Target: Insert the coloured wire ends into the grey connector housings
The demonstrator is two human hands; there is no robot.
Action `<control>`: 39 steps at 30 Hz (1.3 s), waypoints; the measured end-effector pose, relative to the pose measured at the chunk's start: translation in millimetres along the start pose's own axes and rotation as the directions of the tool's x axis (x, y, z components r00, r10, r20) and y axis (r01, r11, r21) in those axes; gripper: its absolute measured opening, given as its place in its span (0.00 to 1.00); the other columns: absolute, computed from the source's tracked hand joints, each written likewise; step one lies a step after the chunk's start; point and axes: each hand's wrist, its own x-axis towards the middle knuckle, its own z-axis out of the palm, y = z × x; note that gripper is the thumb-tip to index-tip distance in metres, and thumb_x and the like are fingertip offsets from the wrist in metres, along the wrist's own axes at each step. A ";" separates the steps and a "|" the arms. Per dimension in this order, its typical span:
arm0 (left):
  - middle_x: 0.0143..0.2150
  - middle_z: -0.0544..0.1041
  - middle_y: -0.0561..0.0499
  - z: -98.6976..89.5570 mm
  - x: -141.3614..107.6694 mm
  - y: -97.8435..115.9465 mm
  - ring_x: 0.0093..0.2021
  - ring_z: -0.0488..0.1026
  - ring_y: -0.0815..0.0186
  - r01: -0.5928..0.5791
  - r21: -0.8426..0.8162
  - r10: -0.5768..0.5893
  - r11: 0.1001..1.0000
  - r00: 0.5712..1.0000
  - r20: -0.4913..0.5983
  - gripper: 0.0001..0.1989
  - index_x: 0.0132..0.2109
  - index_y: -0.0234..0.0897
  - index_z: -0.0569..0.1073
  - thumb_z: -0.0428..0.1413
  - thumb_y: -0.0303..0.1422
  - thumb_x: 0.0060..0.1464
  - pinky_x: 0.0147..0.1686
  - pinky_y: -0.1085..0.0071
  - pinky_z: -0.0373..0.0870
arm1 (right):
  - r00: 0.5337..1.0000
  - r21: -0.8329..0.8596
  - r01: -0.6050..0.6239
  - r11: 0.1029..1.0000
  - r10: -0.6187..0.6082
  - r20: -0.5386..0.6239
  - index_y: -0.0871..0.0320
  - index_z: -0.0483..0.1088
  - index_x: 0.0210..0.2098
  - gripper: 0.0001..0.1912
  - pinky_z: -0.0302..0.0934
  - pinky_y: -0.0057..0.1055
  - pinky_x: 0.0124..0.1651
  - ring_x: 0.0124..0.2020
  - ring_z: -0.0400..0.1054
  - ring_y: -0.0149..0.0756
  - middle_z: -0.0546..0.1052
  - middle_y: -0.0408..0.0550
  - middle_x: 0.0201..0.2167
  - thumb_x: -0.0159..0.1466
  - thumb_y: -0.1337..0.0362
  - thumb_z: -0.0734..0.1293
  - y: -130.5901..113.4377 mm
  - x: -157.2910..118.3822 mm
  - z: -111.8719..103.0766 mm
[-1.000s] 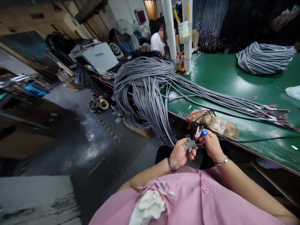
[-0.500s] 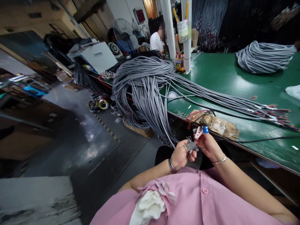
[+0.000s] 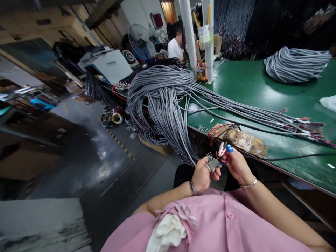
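My left hand [image 3: 203,176] is closed around the end of a grey cable, with thin coloured wires [image 3: 209,156] fanning out above the fingers. Grey wrapping covers the thumb. Just to its right, my right hand [image 3: 236,166] pinches a small pale pink clip-like tool [image 3: 222,149] whose tip points down at the wires. Blue covering sits on a fingertip of that hand. A large bundle of grey cables [image 3: 168,105] drapes over the table edge beyond my left hand.
A wooden block [image 3: 245,141] with red and black wires lies at the edge of the green table [image 3: 244,84]. Stripped cable ends [image 3: 307,129] lie to the right, a cable coil [image 3: 296,64] behind. A person [image 3: 175,47] sits beyond the white posts.
My right hand has shifted slightly right and down, a little apart from my left. The pink tool has tilted a little, and my left hand keeps its hold on the cable.
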 end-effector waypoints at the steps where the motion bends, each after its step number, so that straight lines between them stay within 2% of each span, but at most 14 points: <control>1: 0.19 0.71 0.51 1.0 0.5 0.4 0.13 0.64 0.73 0.002 -0.001 -0.002 1.000 1.000 -0.004 0.14 0.29 0.31 0.67 0.58 0.39 0.52 0.13 0.79 0.55 | 0.996 -0.060 0.067 0.996 -0.070 -0.047 0.58 0.69 0.29 0.16 0.56 0.24 0.27 0.23 0.58 0.26 0.69 0.43 0.23 0.59 0.51 0.68 2.0 0.3 -0.7; 3: 0.19 0.71 0.50 2.3 0.7 0.8 0.13 0.64 0.73 0.004 0.003 -0.004 1.000 1.000 -0.004 0.14 0.29 0.31 0.68 0.58 0.39 0.51 0.13 0.79 0.55 | 0.982 -0.151 0.142 0.978 -0.158 -0.101 0.59 0.70 0.28 0.16 0.54 0.24 0.26 0.22 0.57 0.26 0.69 0.43 0.23 0.59 0.51 0.69 4.8 1.2 -1.3; 4: 0.19 0.71 0.50 2.6 0.7 0.8 0.13 0.64 0.73 0.003 0.005 -0.003 1.000 1.000 -0.006 0.14 0.29 0.31 0.68 0.58 0.39 0.51 0.13 0.79 0.55 | 0.987 -0.149 0.123 0.981 -0.137 -0.085 0.59 0.70 0.28 0.18 0.55 0.24 0.26 0.23 0.58 0.27 0.69 0.44 0.23 0.59 0.49 0.68 5.5 1.9 -0.8; 6: 0.19 0.71 0.50 3.0 0.6 0.3 0.13 0.64 0.73 -0.001 0.003 0.001 1.000 1.000 -0.014 0.15 0.29 0.31 0.67 0.58 0.40 0.51 0.13 0.79 0.55 | 1.000 -0.044 0.008 0.999 -0.007 0.006 0.59 0.71 0.29 0.22 0.57 0.26 0.27 0.24 0.60 0.29 0.70 0.46 0.24 0.60 0.44 0.64 5.4 3.2 1.6; 9: 0.19 0.72 0.50 3.0 1.3 -1.5 0.13 0.64 0.73 0.001 -0.001 -0.001 1.000 1.000 -0.023 0.15 0.28 0.31 0.67 0.58 0.40 0.51 0.13 0.79 0.55 | 0.988 0.137 -0.136 0.981 0.124 0.096 0.59 0.72 0.31 0.23 0.60 0.27 0.28 0.25 0.63 0.30 0.71 0.47 0.26 0.58 0.43 0.65 4.0 5.5 6.5; 15: 0.19 0.72 0.50 1.8 2.3 -5.2 0.13 0.64 0.73 0.013 0.009 -0.013 1.000 1.000 -0.013 0.15 0.29 0.31 0.67 0.58 0.40 0.51 0.13 0.79 0.55 | 0.989 0.223 -0.147 0.964 0.135 0.064 0.59 0.73 0.34 0.21 0.62 0.27 0.29 0.25 0.64 0.30 0.72 0.46 0.26 0.56 0.46 0.69 5.0 7.6 8.8; 21: 0.19 0.72 0.50 -3.1 -4.8 -7.0 0.13 0.64 0.73 -0.002 0.018 0.002 1.000 1.000 -0.005 0.15 0.29 0.31 0.67 0.58 0.40 0.51 0.13 0.79 0.55 | 0.969 0.289 -0.231 0.929 0.193 0.154 0.58 0.73 0.35 0.25 0.62 0.26 0.28 0.27 0.67 0.30 0.74 0.47 0.31 0.58 0.41 0.64 -0.9 2.4 7.1; 24: 0.19 0.72 0.50 -4.5 -9.0 -6.5 0.14 0.64 0.73 -0.043 0.032 0.043 0.999 0.999 -0.005 0.15 0.29 0.31 0.67 0.58 0.40 0.52 0.14 0.79 0.55 | 0.955 0.255 -0.270 0.928 0.225 0.193 0.57 0.73 0.38 0.24 0.63 0.27 0.30 0.29 0.67 0.31 0.75 0.49 0.34 0.59 0.43 0.64 -5.5 1.1 5.4; 29: 0.20 0.72 0.52 -1.4 -6.3 -4.2 0.14 0.64 0.74 -0.092 0.018 0.093 0.996 0.994 -0.065 0.15 0.31 0.32 0.67 0.58 0.41 0.52 0.14 0.79 0.57 | 0.982 0.124 -0.165 0.978 0.152 0.110 0.57 0.72 0.35 0.13 0.59 0.25 0.29 0.28 0.65 0.29 0.73 0.45 0.28 0.59 0.53 0.69 -6.7 -1.8 5.7; 32: 0.21 0.72 0.52 0.9 -2.6 -5.5 0.15 0.65 0.74 -0.096 0.032 0.098 0.995 0.992 -0.077 0.15 0.31 0.32 0.67 0.58 0.41 0.53 0.15 0.79 0.59 | 1.000 -0.018 -0.006 1.000 0.006 0.010 0.58 0.71 0.32 0.15 0.57 0.26 0.28 0.25 0.61 0.28 0.71 0.44 0.25 0.59 0.52 0.68 -2.1 -3.8 4.0; 35: 0.21 0.72 0.52 2.6 -1.2 -7.3 0.15 0.65 0.74 -0.110 0.069 0.115 0.992 0.991 -0.075 0.16 0.31 0.32 0.67 0.58 0.42 0.53 0.15 0.79 0.59 | 0.979 -0.189 0.144 0.971 -0.167 -0.117 0.59 0.70 0.29 0.17 0.54 0.26 0.27 0.23 0.59 0.27 0.71 0.44 0.24 0.58 0.50 0.69 3.8 -4.1 1.8; 36: 0.22 0.72 0.52 2.9 -1.1 -7.7 0.16 0.66 0.74 -0.118 0.084 0.124 0.989 0.990 -0.070 0.16 0.31 0.32 0.67 0.58 0.42 0.53 0.16 0.79 0.59 | 0.978 -0.204 0.146 0.968 -0.172 -0.115 0.59 0.70 0.29 0.18 0.54 0.26 0.27 0.23 0.59 0.27 0.71 0.44 0.24 0.59 0.49 0.68 5.3 -3.9 1.9; 39: 0.23 0.73 0.51 3.2 -0.6 -8.2 0.17 0.66 0.73 -0.142 0.117 0.150 0.983 0.987 -0.059 0.16 0.32 0.32 0.67 0.57 0.43 0.53 0.17 0.78 0.61 | 0.998 -0.140 0.057 0.988 -0.057 0.004 0.59 0.70 0.30 0.24 0.56 0.28 0.27 0.23 0.61 0.30 0.71 0.46 0.23 0.59 0.42 0.64 7.4 -3.2 5.6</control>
